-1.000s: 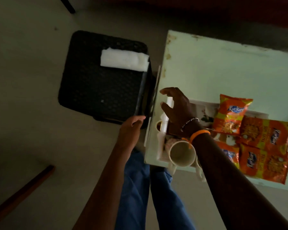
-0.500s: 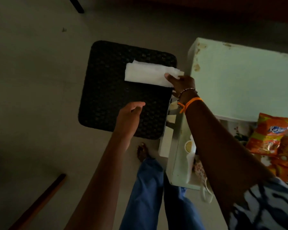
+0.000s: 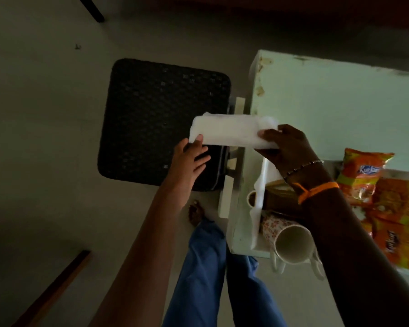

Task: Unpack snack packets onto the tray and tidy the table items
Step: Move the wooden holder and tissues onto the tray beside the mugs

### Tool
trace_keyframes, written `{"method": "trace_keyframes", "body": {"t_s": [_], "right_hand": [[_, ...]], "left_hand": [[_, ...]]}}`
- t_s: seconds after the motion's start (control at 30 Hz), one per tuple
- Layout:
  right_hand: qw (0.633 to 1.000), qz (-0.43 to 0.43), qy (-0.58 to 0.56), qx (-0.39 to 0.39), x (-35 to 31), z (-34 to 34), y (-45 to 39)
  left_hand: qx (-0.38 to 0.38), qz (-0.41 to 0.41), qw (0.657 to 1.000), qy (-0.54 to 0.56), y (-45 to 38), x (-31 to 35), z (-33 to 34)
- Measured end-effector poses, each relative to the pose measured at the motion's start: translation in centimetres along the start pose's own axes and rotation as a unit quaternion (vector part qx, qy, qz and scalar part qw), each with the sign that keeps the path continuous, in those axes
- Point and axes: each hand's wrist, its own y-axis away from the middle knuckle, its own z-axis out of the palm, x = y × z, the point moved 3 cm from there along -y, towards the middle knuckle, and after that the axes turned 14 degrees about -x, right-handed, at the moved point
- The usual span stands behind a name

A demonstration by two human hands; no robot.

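Observation:
A folded white cloth (image 3: 229,132) hangs in the air between the black stool (image 3: 156,114) and the pale green table (image 3: 328,109). My right hand (image 3: 286,147) pinches its right end. My left hand (image 3: 190,159) touches its lower left corner with the thumb on top. Orange snack packets (image 3: 361,175) lie on a white tray (image 3: 262,185) at the table's near right. A flowered mug (image 3: 286,239) lies on its side at the tray's near corner, partly under my right forearm. A second cup (image 3: 252,198) shows at the tray's left edge.
The black woven stool stands on the floor just left of the table. My legs in blue trousers (image 3: 203,267) and a bare foot (image 3: 195,212) are below. A dark wooden bar (image 3: 54,286) lies on the floor at lower left.
My right hand has lifted the white cloth off the stool and carried it toward the table edge. My left hand has risen to meet the cloth's left corner.

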Motion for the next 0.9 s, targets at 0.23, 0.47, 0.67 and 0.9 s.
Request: {"method": "trace_keyframes", "body": {"t_s": [0.23,0.47,0.67,0.9], "right_hand": [[0.998,-0.036,0.044,-0.039,1.3,-8.2,6.6],[0.947,-0.107,0.300,0.036,3.1,-15.9,10.1],[0.884,-0.122,0.443,0.086,5.0,-19.1,10.3],[0.886,-0.125,0.435,0.102,7.8,-20.1,8.8]], "left_hand": [[-0.052,0.009,0.995,-0.090,2.7,-3.6,6.3],[-0.011,0.048,0.955,-0.291,3.8,-8.4,11.5],[0.044,0.077,0.916,-0.392,2.8,-12.0,12.5],[0.066,0.074,0.925,-0.366,2.0,-14.6,11.5]]}}
